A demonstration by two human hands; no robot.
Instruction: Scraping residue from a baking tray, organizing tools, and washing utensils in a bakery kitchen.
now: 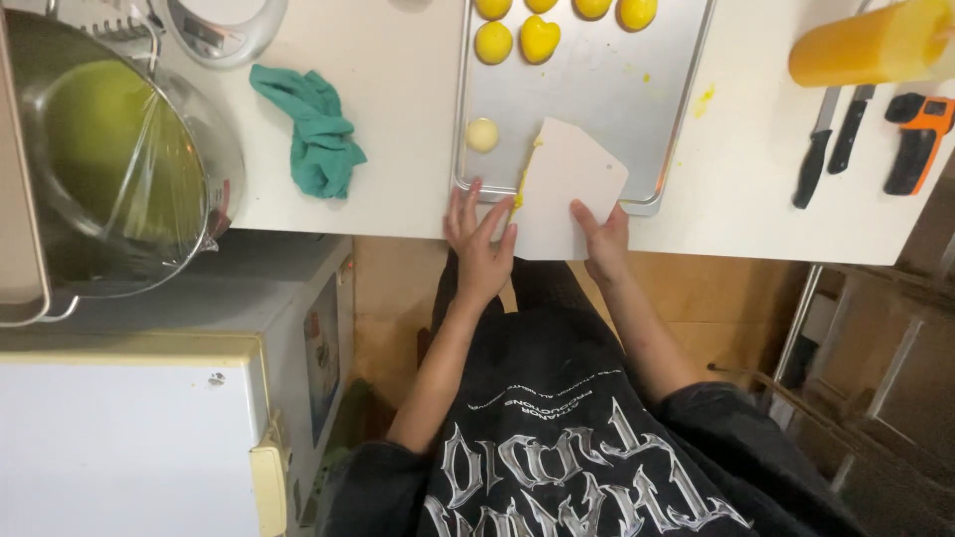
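My right hand point(602, 239) grips the near edge of a white plastic dough scraper point(562, 184), which carries yellow dough along its left edge. That scraper rests over the front rim of a metal baking tray point(637, 109). Fingers of my left hand point(479, 244) are spread, with the fingertips touching the tray's front edge and the scraper's left side. On the tray lie several bright yellow dough balls point(492, 42), a heart-shaped yellow piece point(538, 38) and one pale ball point(482, 134).
A teal cloth point(316, 129) lies left of the tray. Far left stand a large steel bowl point(109, 159) covered with film and a kitchen scale point(214, 25). To the right are two black-handled knives point(831, 144), an orange-black thermometer gun point(915, 139) and a yellow roll point(870, 45).
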